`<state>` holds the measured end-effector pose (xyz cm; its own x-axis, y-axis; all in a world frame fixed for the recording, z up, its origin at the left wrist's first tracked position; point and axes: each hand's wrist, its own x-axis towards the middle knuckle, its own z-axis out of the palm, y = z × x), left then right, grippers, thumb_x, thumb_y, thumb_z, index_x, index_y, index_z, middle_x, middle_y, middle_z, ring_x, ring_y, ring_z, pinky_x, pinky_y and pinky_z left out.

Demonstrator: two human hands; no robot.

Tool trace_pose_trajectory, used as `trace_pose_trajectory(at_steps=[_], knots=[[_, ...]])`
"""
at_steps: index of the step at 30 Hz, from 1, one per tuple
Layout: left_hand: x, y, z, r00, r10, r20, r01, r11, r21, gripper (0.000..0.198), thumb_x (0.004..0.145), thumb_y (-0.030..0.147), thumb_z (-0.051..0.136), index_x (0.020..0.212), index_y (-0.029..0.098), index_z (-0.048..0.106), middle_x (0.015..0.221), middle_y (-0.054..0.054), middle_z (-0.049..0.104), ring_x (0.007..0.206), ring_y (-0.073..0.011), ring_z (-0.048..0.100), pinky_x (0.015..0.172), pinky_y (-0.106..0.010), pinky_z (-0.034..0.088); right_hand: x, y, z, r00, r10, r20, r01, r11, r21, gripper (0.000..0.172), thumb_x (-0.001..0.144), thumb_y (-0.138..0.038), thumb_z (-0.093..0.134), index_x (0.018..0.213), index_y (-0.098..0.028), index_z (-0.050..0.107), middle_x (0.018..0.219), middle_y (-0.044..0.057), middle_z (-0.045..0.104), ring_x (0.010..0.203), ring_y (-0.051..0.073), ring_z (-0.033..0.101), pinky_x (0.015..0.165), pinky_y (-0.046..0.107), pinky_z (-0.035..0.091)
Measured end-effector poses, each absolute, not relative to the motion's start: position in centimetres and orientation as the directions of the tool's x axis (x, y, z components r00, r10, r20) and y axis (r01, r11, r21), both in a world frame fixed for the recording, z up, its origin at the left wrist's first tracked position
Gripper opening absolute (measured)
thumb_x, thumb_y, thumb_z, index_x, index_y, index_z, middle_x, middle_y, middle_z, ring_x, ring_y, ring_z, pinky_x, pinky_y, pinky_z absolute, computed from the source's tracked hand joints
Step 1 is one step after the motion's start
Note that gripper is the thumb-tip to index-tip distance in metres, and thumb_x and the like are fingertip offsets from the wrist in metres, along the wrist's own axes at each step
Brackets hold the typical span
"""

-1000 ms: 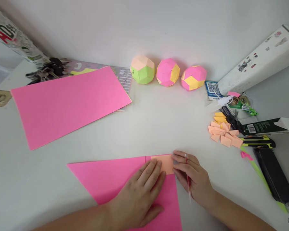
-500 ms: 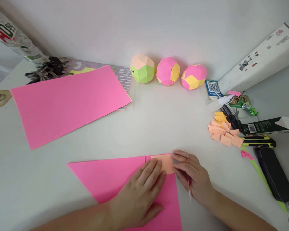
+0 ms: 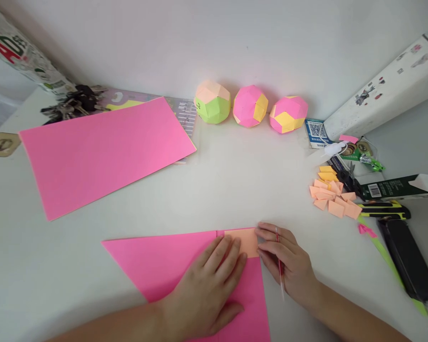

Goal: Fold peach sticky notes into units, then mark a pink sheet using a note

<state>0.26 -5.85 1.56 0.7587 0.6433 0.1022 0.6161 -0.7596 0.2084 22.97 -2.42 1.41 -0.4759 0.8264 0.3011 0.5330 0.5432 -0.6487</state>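
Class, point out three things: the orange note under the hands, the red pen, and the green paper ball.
orange note (image 3: pixel 248 241), head view, its bare middle.
red pen (image 3: pixel 280 273), head view, mid-shaft.
green paper ball (image 3: pixel 212 102), head view, green front face.

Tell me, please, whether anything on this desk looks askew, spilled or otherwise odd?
Nothing looks damaged or spilled. The only untidy spot is the loose heap of small orange folded pieces at the right. The left hand presses the pink sheet flat, and the right hand, with a thin red pen, touches the orange square.
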Motion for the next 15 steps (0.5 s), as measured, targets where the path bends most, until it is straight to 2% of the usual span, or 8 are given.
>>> trace_pose_trajectory(at_steps=[11, 15], knots=[[0.51, -6.05, 2.0, 0.732, 0.679, 0.047, 0.665, -0.728, 0.164, 0.063, 0.09, 0.056, 0.033, 0.132, 0.013, 0.048, 0.134, -0.015, 0.051, 0.126, -0.038, 0.039, 0.108, -0.05, 0.013, 22.79, -2.42, 1.38, -0.449, 0.854, 0.264, 0.549, 0.497, -0.672, 0.026, 0.083, -0.002, 0.057, 0.102, -0.021, 0.057, 0.11, 0.01, 0.066, 0.115, 0.024, 0.056, 0.092, 0.042, 0.05], [0.58, -6.06, 2.01, 0.728, 0.684, 0.042, 0.669, -0.723, 0.174, 0.064, 0.091, 0.057, 0.029, 0.133, 0.013, 0.048, 0.136, -0.015, 0.05, 0.127, -0.0372, 0.038, 0.109, -0.05, 0.01, 22.74, -2.3, 1.53, -0.415, 0.879, 0.235, 0.52, 0.441, -0.732, 0.023, 0.084, -0.006, 0.057, 0.099, -0.023, 0.058, 0.109, 0.008, 0.067, 0.114, 0.023, 0.056, 0.094, 0.041, 0.049]])
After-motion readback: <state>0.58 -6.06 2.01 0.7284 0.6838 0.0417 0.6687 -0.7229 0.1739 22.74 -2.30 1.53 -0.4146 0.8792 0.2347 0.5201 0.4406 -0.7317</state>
